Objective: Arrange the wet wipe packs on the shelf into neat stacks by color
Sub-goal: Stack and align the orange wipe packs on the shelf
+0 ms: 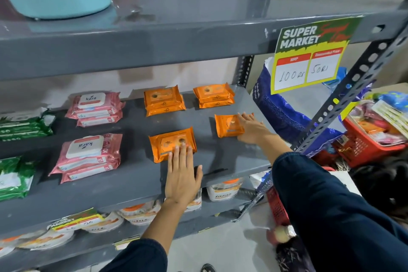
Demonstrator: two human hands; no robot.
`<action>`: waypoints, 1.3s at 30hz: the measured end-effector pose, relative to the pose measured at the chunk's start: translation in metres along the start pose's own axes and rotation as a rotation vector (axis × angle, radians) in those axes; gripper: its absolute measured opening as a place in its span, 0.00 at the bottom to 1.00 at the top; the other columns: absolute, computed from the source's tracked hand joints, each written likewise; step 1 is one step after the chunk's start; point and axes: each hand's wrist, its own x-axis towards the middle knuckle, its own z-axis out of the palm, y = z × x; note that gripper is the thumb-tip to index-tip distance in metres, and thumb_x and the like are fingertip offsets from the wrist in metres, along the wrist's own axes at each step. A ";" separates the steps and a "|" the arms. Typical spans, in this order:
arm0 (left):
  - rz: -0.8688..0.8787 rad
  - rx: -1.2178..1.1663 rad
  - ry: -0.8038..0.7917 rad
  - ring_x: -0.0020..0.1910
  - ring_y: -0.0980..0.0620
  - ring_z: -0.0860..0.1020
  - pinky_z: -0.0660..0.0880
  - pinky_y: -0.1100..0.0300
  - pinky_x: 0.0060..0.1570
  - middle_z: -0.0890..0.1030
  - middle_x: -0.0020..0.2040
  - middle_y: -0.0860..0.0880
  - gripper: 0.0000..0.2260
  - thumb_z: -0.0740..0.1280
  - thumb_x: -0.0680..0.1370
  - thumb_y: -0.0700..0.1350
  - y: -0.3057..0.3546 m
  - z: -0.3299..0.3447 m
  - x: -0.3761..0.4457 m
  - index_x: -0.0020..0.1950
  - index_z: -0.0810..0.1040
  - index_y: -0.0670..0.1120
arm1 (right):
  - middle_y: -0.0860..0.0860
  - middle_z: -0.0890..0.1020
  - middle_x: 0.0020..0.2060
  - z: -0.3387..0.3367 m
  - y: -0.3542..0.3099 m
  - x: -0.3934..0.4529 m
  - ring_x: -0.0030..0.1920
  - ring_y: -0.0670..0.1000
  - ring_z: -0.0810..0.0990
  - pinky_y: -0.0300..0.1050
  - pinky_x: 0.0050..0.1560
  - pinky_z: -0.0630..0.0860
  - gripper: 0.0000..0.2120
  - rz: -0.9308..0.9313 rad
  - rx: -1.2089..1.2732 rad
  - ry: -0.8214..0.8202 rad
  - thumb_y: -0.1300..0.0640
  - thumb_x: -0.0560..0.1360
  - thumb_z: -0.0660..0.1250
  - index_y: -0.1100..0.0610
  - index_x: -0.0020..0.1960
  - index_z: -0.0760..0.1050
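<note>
Grey shelf [136, 174], orange packs at its right half, four spots in a rough square.

Left hand [182, 175] flat, palm down, at the front of the shelf. Fingers [177, 154] straight and side by side, tips lying on the near edge of the front orange pack [170, 141]; thumb out to the right, on bare shelf. Pack lying flat under the fingertips, not gripped, most of it beyond them toward the back.

Right hand [251, 127] also flat and palm down, further back and to the right. Fingers slightly spread, resting over the right side of the right orange pack [227, 126]; pack sticking out to the left of the hand, flat on the shelf, near the right edge. Nothing clamped in either hand.

Behind, two orange stacks: back-left stack [164, 100] and back-right stack [213, 95], each apart from the hands.

To the left, two pink stacks [95, 107], one behind the other, then green packs [22, 125] at the far left edge, partly cut off.

Price sign [309, 55] hanging from the shelf above, at right. Red basket [364, 143] with mixed goods beyond the rack's upright, on the right.
</note>
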 end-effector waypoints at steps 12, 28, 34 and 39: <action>0.006 0.009 -0.013 0.69 0.38 0.65 0.61 0.41 0.67 0.69 0.69 0.37 0.27 0.50 0.77 0.53 0.000 -0.003 -0.002 0.68 0.68 0.36 | 0.57 0.78 0.60 -0.002 -0.041 -0.037 0.58 0.59 0.77 0.48 0.54 0.73 0.28 0.142 -0.192 0.154 0.37 0.76 0.56 0.60 0.60 0.74; 0.077 -0.058 -0.037 0.71 0.40 0.62 0.51 0.45 0.68 0.66 0.71 0.39 0.26 0.51 0.77 0.52 -0.013 -0.003 -0.007 0.70 0.66 0.38 | 0.54 0.46 0.78 0.010 -0.040 0.000 0.78 0.61 0.46 0.61 0.75 0.59 0.45 -0.420 -0.671 -0.010 0.72 0.72 0.66 0.50 0.77 0.43; 0.074 -0.079 -0.048 0.71 0.39 0.63 0.51 0.45 0.68 0.67 0.71 0.38 0.25 0.52 0.77 0.51 -0.012 -0.005 -0.007 0.70 0.66 0.38 | 0.52 0.68 0.71 -0.009 -0.033 0.001 0.72 0.57 0.63 0.56 0.70 0.65 0.38 -0.474 -0.635 0.031 0.59 0.71 0.71 0.51 0.75 0.56; 0.060 -0.049 -0.010 0.71 0.40 0.61 0.53 0.44 0.71 0.65 0.72 0.39 0.26 0.52 0.78 0.53 -0.016 -0.009 -0.010 0.71 0.63 0.38 | 0.53 0.72 0.65 -0.018 -0.023 -0.008 0.68 0.58 0.69 0.59 0.75 0.54 0.40 -0.323 -0.216 0.060 0.49 0.64 0.73 0.50 0.71 0.60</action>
